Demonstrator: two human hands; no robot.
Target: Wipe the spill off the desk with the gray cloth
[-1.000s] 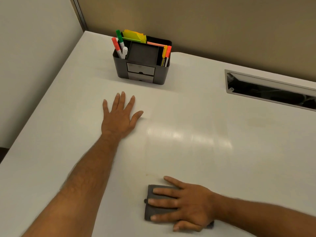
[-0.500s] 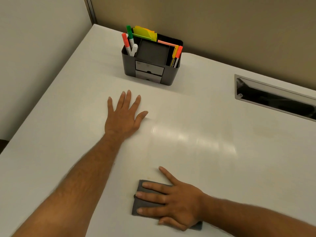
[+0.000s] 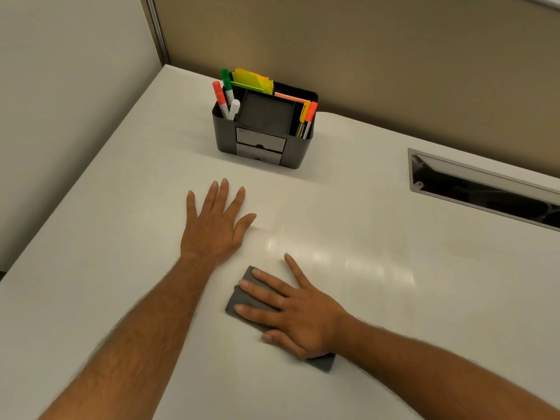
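A folded gray cloth (image 3: 239, 301) lies flat on the white desk (image 3: 394, 298), near the front middle. My right hand (image 3: 298, 310) presses down on it, palm flat and fingers spread, covering most of the cloth; one corner shows behind the wrist. My left hand (image 3: 213, 228) rests flat on the desk, fingers apart, holding nothing, just beyond and left of the cloth. No spill shows clearly; only a glossy sheen lies to the right of the hands.
A dark desk organizer (image 3: 263, 131) with markers and sticky notes stands at the back, beyond my left hand. A long cable slot (image 3: 485, 192) opens in the desk at the right. Partition walls bound the back and left.
My right hand has slid the cloth forward and to the left, closer to my left hand. My left hand has stayed flat in place.
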